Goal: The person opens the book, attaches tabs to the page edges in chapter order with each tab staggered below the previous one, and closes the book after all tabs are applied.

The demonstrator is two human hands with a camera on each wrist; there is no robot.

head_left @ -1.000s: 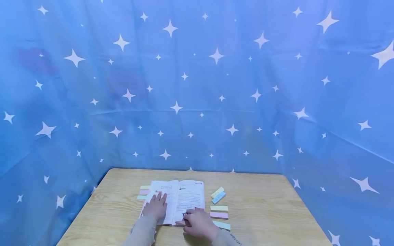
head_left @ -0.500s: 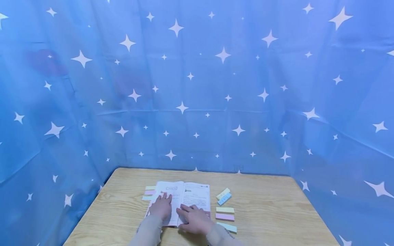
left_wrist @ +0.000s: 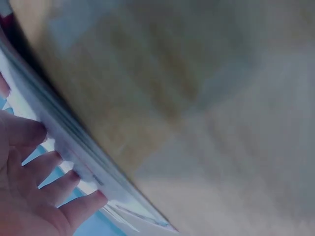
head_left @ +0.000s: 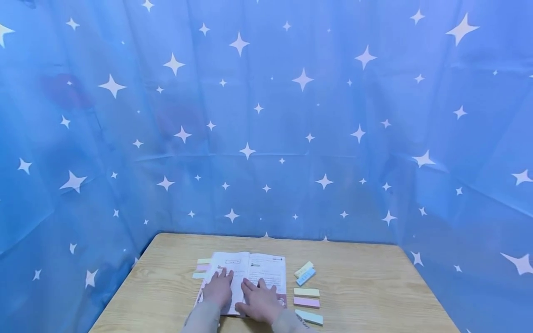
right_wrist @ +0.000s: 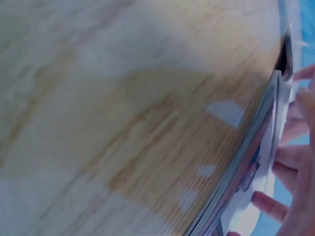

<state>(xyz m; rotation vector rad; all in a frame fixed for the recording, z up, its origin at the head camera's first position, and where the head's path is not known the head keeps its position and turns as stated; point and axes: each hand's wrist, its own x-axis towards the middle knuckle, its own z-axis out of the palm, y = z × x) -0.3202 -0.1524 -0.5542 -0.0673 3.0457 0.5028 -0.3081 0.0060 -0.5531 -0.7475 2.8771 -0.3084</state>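
An open book [head_left: 268, 274] with printed white pages lies on the wooden table. On its left page rests my left hand [head_left: 218, 290], fingers extended and spread. My right hand [head_left: 261, 303] lies over the lower part of the right page, its fingers spread and pointing away from me, thumb toward the spine. In the left wrist view, the fingertips of the left hand [left_wrist: 44, 182] touch the page near the book's edge [left_wrist: 98, 152]. The right wrist view has the right hand [right_wrist: 298, 162] against the page, beside a small printed picture [right_wrist: 250, 172].
Right of the book lie a yellow strip pad [head_left: 306, 292], a pink one [head_left: 306, 302] and a pale green one [head_left: 310, 317]. Behind them are a yellow block [head_left: 304, 268] and a blue block [head_left: 306, 277]. Colored tabs [head_left: 201, 268] show at the book's left edge. A starry curtain [head_left: 266, 138] surrounds the table [head_left: 366, 286].
My right hand has moved from the book's lower right part, fingers bent, leftward onto the page with fingers spread. My left hand stays on the left page. The head view has shifted slightly.
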